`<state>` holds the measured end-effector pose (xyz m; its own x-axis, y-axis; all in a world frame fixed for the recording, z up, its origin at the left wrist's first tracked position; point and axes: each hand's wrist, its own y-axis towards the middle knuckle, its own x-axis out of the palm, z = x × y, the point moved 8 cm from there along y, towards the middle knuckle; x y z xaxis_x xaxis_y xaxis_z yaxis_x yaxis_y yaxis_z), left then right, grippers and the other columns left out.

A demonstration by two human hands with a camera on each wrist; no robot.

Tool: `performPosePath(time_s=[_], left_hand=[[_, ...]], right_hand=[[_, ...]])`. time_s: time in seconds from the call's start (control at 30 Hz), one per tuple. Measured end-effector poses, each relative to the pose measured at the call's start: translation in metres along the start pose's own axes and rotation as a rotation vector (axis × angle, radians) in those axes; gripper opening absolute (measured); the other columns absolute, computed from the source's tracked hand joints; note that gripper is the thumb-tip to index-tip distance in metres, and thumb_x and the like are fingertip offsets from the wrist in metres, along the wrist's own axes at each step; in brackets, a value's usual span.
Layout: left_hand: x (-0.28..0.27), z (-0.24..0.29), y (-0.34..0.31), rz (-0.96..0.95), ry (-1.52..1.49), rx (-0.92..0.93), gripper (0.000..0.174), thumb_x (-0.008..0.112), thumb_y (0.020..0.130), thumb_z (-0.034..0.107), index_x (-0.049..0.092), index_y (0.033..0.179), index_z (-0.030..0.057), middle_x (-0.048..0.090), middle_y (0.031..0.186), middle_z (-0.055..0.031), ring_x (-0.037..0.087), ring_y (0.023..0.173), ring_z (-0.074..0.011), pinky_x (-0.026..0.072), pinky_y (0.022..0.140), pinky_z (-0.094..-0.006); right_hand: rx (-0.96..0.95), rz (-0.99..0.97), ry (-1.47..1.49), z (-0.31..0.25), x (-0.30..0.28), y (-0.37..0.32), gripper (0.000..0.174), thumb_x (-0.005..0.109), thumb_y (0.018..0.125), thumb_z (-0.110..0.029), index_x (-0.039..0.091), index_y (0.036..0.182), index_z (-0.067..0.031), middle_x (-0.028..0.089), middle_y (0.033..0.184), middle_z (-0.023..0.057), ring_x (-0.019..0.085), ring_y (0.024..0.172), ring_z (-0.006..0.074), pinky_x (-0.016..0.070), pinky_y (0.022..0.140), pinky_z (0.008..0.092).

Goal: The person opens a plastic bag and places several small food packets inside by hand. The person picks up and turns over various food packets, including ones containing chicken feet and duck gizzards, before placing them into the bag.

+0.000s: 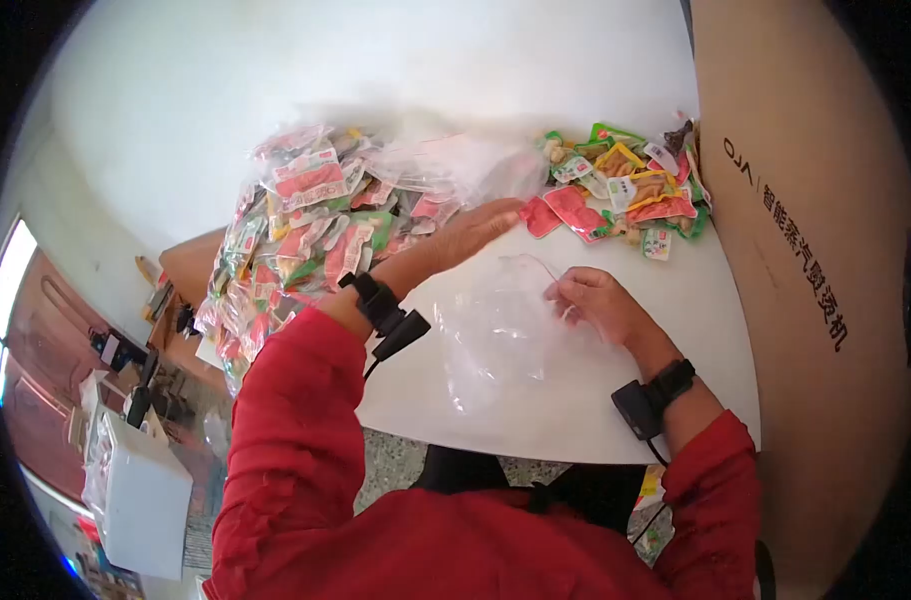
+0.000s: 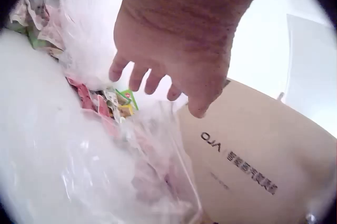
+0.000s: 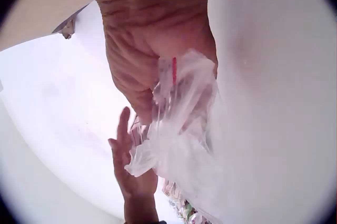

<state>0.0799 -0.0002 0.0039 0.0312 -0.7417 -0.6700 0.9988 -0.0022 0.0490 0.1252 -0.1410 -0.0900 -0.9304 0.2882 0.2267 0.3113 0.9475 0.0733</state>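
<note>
My right hand [image 1: 607, 305] pinches the rim of a clear plastic zip bag [image 1: 490, 340], which hangs limp over the white table. In the right wrist view the bag [image 3: 181, 129] bunches below that hand, and a short red strip marks its edge. My left hand [image 1: 475, 235] reaches across beyond the bag, its fingertips right at a red snack packet [image 1: 540, 217]. Seen from the left wrist, the left hand [image 2: 168, 50] has its fingers spread and holds nothing. Beside the red packet lies a small pile of mixed snack packets [image 1: 640, 190].
A big heap of snack packets [image 1: 310, 215] covers the table's left side. More clear bags [image 1: 465, 165] lie behind the left hand. A tall cardboard box [image 1: 795, 250] walls off the right side. The white table's [image 1: 575, 430] front edge is close to my body.
</note>
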Motion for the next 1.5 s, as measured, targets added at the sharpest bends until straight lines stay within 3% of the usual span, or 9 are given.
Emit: performPosePath(time_s=[0.07, 0.2, 0.43, 0.77, 0.97, 1.1, 1.17, 1.33, 1.5], left_hand=[[0.002, 0.042, -0.018, 0.120, 0.220, 0.304, 0.043, 0.054, 0.085, 0.030, 0.046, 0.122, 0.0085, 0.048, 0.120, -0.0141, 0.044, 0.114, -0.0240, 0.0298, 0.099, -0.0372], [0.050, 0.097, -0.042, 0.009, 0.653, 0.651, 0.034, 0.061, 0.078, 0.021, 0.054, 0.110, 0.0114, 0.052, 0.111, -0.0086, 0.045, 0.111, -0.0264, 0.0341, 0.095, -0.0388], [0.075, 0.078, -0.037, -0.068, 1.141, 0.423, 0.032, 0.065, 0.071, 0.020, 0.054, 0.100, 0.0149, 0.055, 0.100, -0.0005, 0.046, 0.108, -0.0186, 0.0267, 0.098, -0.0463], [0.072, 0.075, -0.053, -0.121, 1.039, 0.502, 0.028, 0.058, 0.078, 0.033, 0.057, 0.097, 0.0142, 0.059, 0.092, -0.0021, 0.045, 0.111, -0.0204, 0.0177, 0.101, -0.0517], [0.077, 0.080, -0.064, -0.239, 1.170, 0.566, 0.020, 0.059, 0.078, 0.031, 0.057, 0.077, 0.0103, 0.056, 0.083, -0.0033, 0.050, 0.096, -0.0209, 0.0345, 0.088, -0.0427], [0.038, 0.102, -0.055, -0.074, 0.737, 0.333, 0.018, 0.058, 0.080, 0.026, 0.057, 0.073, 0.0090, 0.053, 0.071, -0.0059, 0.053, 0.072, -0.0223, 0.0422, 0.062, -0.0350], [0.026, 0.107, -0.051, -0.028, 0.411, 0.419, 0.019, 0.056, 0.084, 0.025, 0.057, 0.078, 0.0071, 0.057, 0.072, -0.0052, 0.054, 0.070, -0.0174, 0.0426, 0.064, -0.0302], [0.032, 0.081, -0.041, -0.214, -0.188, 0.110, 0.021, 0.051, 0.088, 0.021, 0.056, 0.076, 0.0044, 0.052, 0.066, 0.0029, 0.050, 0.063, -0.0052, 0.0418, 0.060, -0.0228], [0.041, 0.057, -0.044, -0.209, -0.068, -0.076, 0.021, 0.052, 0.087, 0.021, 0.055, 0.074, 0.0043, 0.050, 0.061, 0.0027, 0.047, 0.053, -0.0047, 0.0399, 0.051, -0.0208]], right_hand=[[-0.018, 0.014, 0.004, 0.000, 0.002, 0.007, 0.023, 0.056, 0.085, -0.027, 0.056, 0.090, -0.0044, 0.058, 0.087, 0.0044, 0.056, 0.073, 0.0132, 0.0450, 0.060, 0.0268], [0.009, 0.028, -0.017, -0.001, 0.002, -0.005, 0.027, 0.051, 0.086, -0.029, 0.056, 0.092, -0.0035, 0.058, 0.086, 0.0056, 0.056, 0.075, 0.0145, 0.0455, 0.063, 0.0280], [0.004, -0.008, 0.182, -0.006, 0.007, -0.008, 0.034, 0.045, 0.089, -0.033, 0.054, 0.092, -0.0007, 0.058, 0.087, 0.0089, 0.058, 0.075, 0.0193, 0.0465, 0.064, 0.0296], [-0.013, 0.188, 0.254, 0.002, -0.017, -0.004, 0.027, 0.046, 0.088, -0.032, 0.052, 0.081, -0.0068, 0.057, 0.081, 0.0088, 0.053, 0.063, 0.0149, 0.0433, 0.054, 0.0264], [0.060, 0.198, 0.028, 0.006, -0.023, -0.002, 0.021, 0.048, 0.087, -0.029, 0.053, 0.088, -0.0081, 0.054, 0.073, 0.0040, 0.046, 0.053, 0.0080, 0.0342, 0.042, 0.0186], [0.024, 0.197, -0.188, -0.003, -0.007, -0.004, 0.025, 0.046, 0.088, -0.029, 0.051, 0.100, -0.0077, 0.054, 0.079, 0.0012, 0.048, 0.060, 0.0067, 0.0384, 0.048, 0.0205], [0.062, 0.085, -0.014, -0.009, 0.011, -0.008, 0.034, 0.051, 0.086, -0.024, 0.046, 0.114, -0.0051, 0.053, 0.081, 0.0033, 0.050, 0.066, 0.0108, 0.0418, 0.057, 0.0215], [-0.060, 0.063, 0.080, -0.020, 0.014, -0.007, 0.036, 0.043, 0.090, -0.032, 0.049, 0.113, -0.0050, 0.056, 0.094, 0.0061, 0.054, 0.081, 0.0146, 0.0436, 0.071, 0.0249], [-0.234, -0.104, 0.167, -0.047, 0.021, -0.018, 0.041, 0.042, 0.089, -0.036, 0.051, 0.109, -0.0014, 0.057, 0.104, 0.0115, 0.057, 0.090, 0.0175, 0.0455, 0.073, 0.0288]])
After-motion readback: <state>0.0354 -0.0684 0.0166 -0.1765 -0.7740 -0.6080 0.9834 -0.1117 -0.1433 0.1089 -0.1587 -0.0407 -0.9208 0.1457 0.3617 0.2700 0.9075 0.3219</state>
